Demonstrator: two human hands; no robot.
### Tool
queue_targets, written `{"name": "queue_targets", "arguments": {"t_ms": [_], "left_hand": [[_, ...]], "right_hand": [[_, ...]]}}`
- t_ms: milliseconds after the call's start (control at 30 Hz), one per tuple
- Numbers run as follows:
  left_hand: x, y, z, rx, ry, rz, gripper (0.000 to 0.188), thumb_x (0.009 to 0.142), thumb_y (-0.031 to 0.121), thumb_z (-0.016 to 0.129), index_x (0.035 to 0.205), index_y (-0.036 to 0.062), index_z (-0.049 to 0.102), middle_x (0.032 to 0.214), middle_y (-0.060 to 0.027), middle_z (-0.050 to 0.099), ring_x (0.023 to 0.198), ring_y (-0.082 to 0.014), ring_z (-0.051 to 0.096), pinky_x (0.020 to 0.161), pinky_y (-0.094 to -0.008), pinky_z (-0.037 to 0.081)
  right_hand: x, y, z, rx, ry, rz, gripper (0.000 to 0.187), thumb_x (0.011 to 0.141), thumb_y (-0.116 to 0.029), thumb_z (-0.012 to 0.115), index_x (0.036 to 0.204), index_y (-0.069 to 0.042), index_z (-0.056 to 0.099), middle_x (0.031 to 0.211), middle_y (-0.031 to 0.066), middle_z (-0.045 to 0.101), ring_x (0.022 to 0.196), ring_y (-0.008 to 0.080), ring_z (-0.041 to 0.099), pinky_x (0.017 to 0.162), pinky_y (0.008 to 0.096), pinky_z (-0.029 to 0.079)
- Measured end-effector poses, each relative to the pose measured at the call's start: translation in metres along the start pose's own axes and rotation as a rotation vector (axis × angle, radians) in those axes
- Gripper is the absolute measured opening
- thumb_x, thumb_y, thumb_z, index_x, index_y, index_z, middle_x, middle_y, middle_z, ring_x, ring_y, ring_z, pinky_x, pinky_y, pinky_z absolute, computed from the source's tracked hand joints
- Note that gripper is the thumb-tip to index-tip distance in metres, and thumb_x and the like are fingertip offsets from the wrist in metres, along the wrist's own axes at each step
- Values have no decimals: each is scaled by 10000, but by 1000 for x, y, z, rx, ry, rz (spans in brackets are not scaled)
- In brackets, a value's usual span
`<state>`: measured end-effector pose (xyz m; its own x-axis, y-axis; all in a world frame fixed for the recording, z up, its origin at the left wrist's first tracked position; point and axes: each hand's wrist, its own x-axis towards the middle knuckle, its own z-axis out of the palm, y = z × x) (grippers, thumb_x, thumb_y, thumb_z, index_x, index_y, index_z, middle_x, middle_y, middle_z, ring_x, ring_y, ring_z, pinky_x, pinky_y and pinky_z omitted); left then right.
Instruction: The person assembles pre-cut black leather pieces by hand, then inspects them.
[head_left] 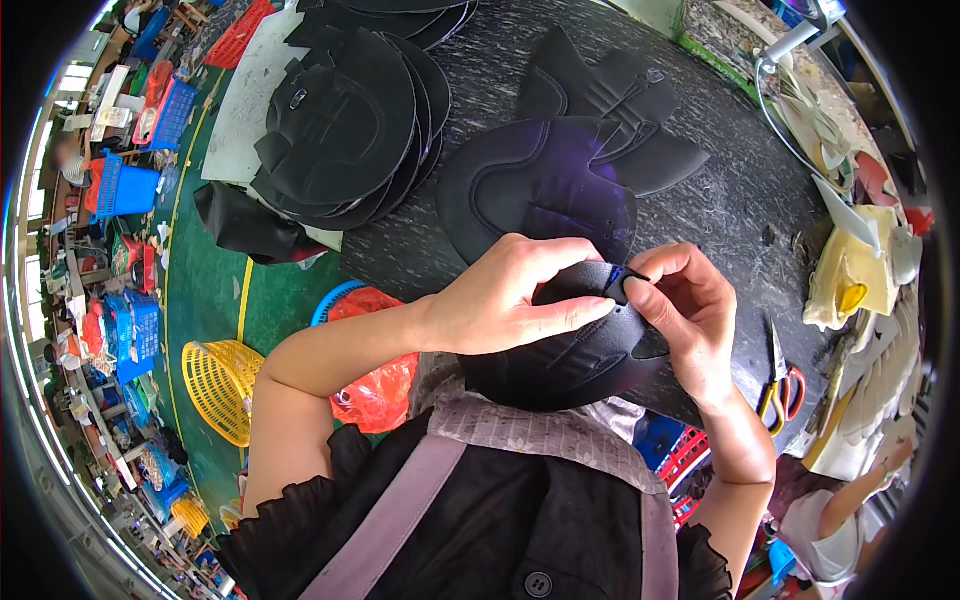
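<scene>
A curved black leather piece, seemingly a shoe upper [555, 365], is held up close to my body at the table's near edge. My left hand [510, 295] grips its upper edge, thumb on the outer face and fingers behind. My right hand [690, 305] pinches a narrow black strap [632, 274] at the same edge between thumb and fingers. A small bluish glint shows beside the strap. Just beyond my hands lie flat black shoe uppers [540, 185] with stitched curves, partly overlapping. The fingertips behind the held piece are hidden.
A stack of black uppers [345, 125] stands at the table's far left. Scissors [778, 385] with yellow and red handles lie at the right. A yellow foam block [855, 265] and a lamp [795, 40] are farther right. Baskets, one a yellow basket [220, 390], stand on the floor at left.
</scene>
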<state>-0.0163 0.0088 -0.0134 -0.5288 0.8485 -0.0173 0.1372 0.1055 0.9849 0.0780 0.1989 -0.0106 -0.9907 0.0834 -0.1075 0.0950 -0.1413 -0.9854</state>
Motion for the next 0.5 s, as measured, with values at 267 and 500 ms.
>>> {"name": "queue_targets", "arguments": {"t_ms": [267, 500], "left_hand": [[3, -3, 4, 124, 48, 55, 188, 836, 133, 698, 949, 6, 619, 674, -26, 587, 536, -37, 475, 466, -222, 368], [14, -24, 7, 40, 119, 349, 179, 839, 130, 689, 929, -4, 615, 799, -57, 624, 706, -99, 557, 649, -261, 444]], "right_hand": [[1, 1, -1, 75, -2, 33, 83, 865, 2, 645, 907, 3, 573, 915, 46, 613, 826, 73, 564, 756, 226, 450], [3, 0, -4, 84, -53, 29, 183, 849, 28, 647, 1006, 0, 558, 921, 27, 584, 831, 69, 553, 753, 222, 448]]}}
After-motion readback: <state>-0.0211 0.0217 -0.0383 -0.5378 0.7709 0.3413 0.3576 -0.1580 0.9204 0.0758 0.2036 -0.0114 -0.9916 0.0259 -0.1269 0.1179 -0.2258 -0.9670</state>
